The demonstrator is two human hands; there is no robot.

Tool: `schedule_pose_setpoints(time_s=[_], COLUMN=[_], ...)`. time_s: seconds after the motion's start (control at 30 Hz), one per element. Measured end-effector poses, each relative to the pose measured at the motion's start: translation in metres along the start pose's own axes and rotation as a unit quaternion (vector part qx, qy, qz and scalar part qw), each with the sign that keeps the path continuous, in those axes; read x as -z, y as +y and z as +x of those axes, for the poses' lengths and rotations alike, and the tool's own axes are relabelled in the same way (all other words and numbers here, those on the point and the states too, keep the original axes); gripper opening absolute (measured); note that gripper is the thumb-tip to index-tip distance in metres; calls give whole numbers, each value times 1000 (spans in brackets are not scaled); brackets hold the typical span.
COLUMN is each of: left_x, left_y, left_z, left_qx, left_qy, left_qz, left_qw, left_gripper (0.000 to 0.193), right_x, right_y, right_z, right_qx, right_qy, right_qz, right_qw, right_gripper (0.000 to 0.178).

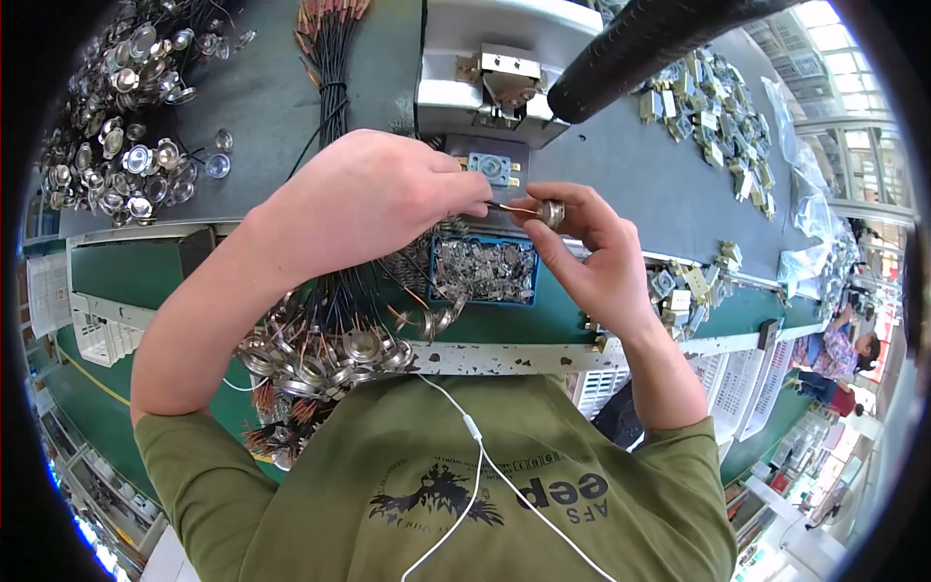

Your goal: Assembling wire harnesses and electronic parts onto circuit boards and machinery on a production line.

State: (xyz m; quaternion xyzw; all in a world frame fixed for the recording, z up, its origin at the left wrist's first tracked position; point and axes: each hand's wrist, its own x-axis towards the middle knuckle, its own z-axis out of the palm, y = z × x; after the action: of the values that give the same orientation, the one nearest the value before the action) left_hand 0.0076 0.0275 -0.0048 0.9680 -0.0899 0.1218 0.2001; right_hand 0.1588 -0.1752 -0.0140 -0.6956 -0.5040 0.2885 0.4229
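My left hand [393, 184] is closed, its thumb and fingertips pinching a thin dark wire [499, 206]. That wire runs to a round silver metal cap [552, 212], which the fingers of my right hand [596, 242] grip by its edge. Just beyond my left fingertips lies a small grey-blue block [490, 169] with brass terminals, on the base of a small press [506, 82]. Under both hands stands a blue tray [535, 276] of small metal clips. My left fingertips hide part of the wire's end.
Several round metal caps [136, 160] are heaped at the far left, near a bundle of black wires [333, 97]. Wired caps [361, 346] hang at the near edge. Terminal blocks [713, 112] are piled right. A thick black bar [640, 48] slants overhead. People [844, 354] are at the right.
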Motion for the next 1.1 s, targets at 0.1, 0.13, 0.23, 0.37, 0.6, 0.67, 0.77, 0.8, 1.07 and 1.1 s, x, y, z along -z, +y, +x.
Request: schedule_pose_setpoints(time_s=[0.1,0.13,0.23,0.37,0.6,0.67,0.77,0.8,1.07,1.1], left_x=[11,13,17,25,21,19,14,12,11,14], left_y=[-3,-3,-10,-11,-11,-10,-7,-7,-14,-12], left_z=[-4,-5,-5,-3,-3,-2,-5,-6,-17,-19], left_qx=[57,60,53,63,43,56,64,59,10,7], left_qy=[-21,-22,14,-4,37,29,33,45,23,-2], left_qz=[-15,-18,-53,-37,-46,-54,-61,-65,-38,-40], left_qw=[998,998,997,997,997,997,996,995,999,999], left_gripper=[8,8,11,20,19,19,12,9,9,9], right_x=[2,1,0,-2,-3,-4,-10,-12,-2,1], right_y=[4,6,10,11,11,11,12,11,-3,-12], right_z=[6,10,21,25,28,27,21,18,18,22], right_qx=[-107,-110,-120,-142,-144,-134,-95,-68,133,128], right_qy=[-50,-53,-100,-123,-123,-103,-50,-16,11,-36], right_qz=[150,151,365,426,431,400,312,252,-225,-186], right_qw=[982,981,918,885,882,901,944,965,965,973], right_gripper=[40,40,46,46,47,46,45,45,35,33])
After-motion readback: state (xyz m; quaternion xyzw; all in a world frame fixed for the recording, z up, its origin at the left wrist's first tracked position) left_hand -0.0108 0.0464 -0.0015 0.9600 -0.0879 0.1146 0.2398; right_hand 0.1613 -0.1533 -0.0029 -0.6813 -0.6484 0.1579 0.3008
